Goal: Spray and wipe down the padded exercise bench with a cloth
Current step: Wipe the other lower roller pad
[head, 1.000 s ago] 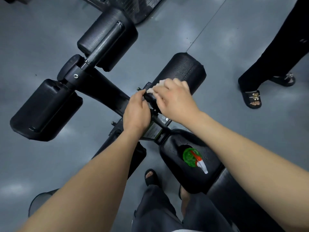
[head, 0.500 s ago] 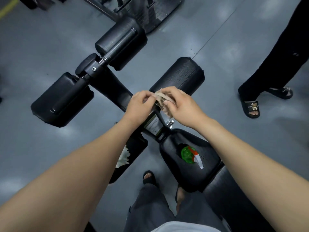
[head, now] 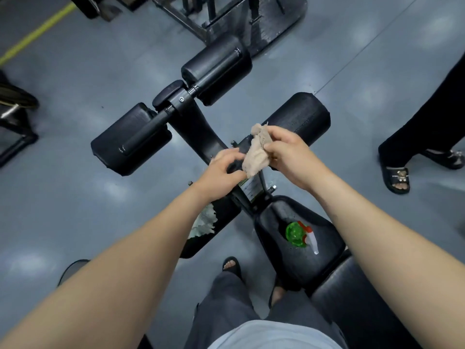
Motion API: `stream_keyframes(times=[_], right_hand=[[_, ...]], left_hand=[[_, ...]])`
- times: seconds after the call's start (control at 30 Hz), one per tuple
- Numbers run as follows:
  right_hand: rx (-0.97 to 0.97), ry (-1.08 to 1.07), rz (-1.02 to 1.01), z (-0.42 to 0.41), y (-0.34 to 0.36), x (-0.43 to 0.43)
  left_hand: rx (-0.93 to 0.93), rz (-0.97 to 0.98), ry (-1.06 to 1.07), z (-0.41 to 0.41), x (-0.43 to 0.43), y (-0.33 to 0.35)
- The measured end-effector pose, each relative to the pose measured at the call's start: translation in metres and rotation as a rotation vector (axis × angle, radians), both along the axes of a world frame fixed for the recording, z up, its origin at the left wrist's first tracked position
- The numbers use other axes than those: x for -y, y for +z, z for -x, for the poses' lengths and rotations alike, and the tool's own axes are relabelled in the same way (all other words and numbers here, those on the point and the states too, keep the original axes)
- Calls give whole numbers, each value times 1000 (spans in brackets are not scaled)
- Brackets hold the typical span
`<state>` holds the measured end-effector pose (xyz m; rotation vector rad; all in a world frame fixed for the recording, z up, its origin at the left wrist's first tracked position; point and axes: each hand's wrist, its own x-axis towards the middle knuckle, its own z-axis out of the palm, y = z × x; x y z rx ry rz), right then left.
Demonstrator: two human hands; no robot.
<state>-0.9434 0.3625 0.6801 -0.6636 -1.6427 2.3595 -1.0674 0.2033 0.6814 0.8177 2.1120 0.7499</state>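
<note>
A crumpled beige cloth (head: pixel 256 154) hangs above the bench's black frame. My right hand (head: pixel 289 154) pinches its upper part. My left hand (head: pixel 221 172) has curled fingers, and its fingertips meet the cloth's lower corner. The black padded bench seat (head: pixel 274 263) lies below my right forearm. On the seat lies a green spray bottle (head: pixel 295 234) with a white and red nozzle. Black foam rollers sit ahead: one beyond my right hand (head: pixel 302 114), one far (head: pixel 216 69), one at the left (head: pixel 130 139).
Under my left forearm, a lower roller pad (head: pixel 203 222) shows a torn whitish patch. Another person's leg and sandal (head: pixel 397 178) stand at the right. A black machine base (head: pixel 226 18) lies ahead and other equipment (head: pixel 15 122) at the left. My sandalled feet (head: pixel 231 267) stand beside the bench.
Both hands have lifted off the frame between the rollers. The cloth, first pressed under my right hand, now hangs unfolded between my hands. The view has pulled back.
</note>
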Motion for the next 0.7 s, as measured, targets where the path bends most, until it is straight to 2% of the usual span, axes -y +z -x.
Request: stream_keyframes(times=[0.2,0.33,0.5,0.6,0.7], right_hand=[[139,-85,80,-23,-18,-5],[333,-97,-64,-51,-55,-7],[563,-69,-243,-71,-105,1],[619,-5,-322,-75,-137,5],[711,163,-527,-73,-152,3]], left_hand=[[49,-79,148,-27,-2,4],[129,-82,142,-58,-10,-9],[114,101,102,-86,-7,-64],[152,186,136,-100,-6,-91],[143,286,60,-104,-6,-102]])
